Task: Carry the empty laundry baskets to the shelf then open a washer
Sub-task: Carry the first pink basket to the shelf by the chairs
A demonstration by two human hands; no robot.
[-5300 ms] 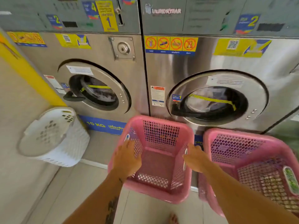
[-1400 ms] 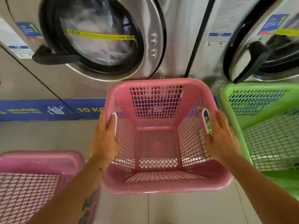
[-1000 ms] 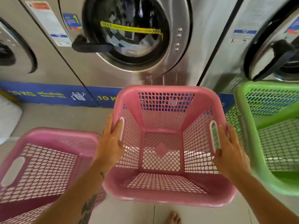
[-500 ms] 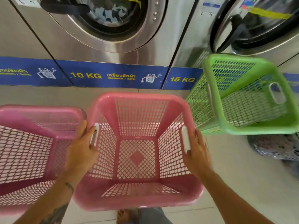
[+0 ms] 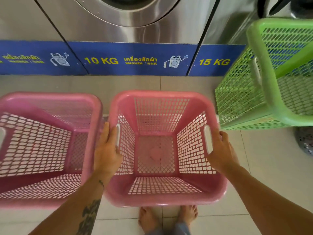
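An empty pink laundry basket [image 5: 160,197] hangs in front of me above the tiled floor. My left hand [image 5: 106,150] grips its left side by the handle slot, thumb inside the rim. My right hand [image 5: 220,153] grips the right side at the other handle slot. A second empty pink basket [image 5: 50,99] stands close on the left, almost touching the held one. A green basket [image 5: 264,102] sits at the right, tilted against the machines. The steel washer [image 5: 135,22] faces me; only the lower rim of its door shows.
A blue strip [image 5: 135,60] marked 10 KG and 15 KG runs along the machines' base. My bare feet [image 5: 167,217] stand under the held basket. A patterned dark object [image 5: 304,141] lies on the floor at the right edge, under the green basket.
The view has tilted further down and drawn back from the washers. The pink basket stays held in both hands and now sits a little further from the machines.
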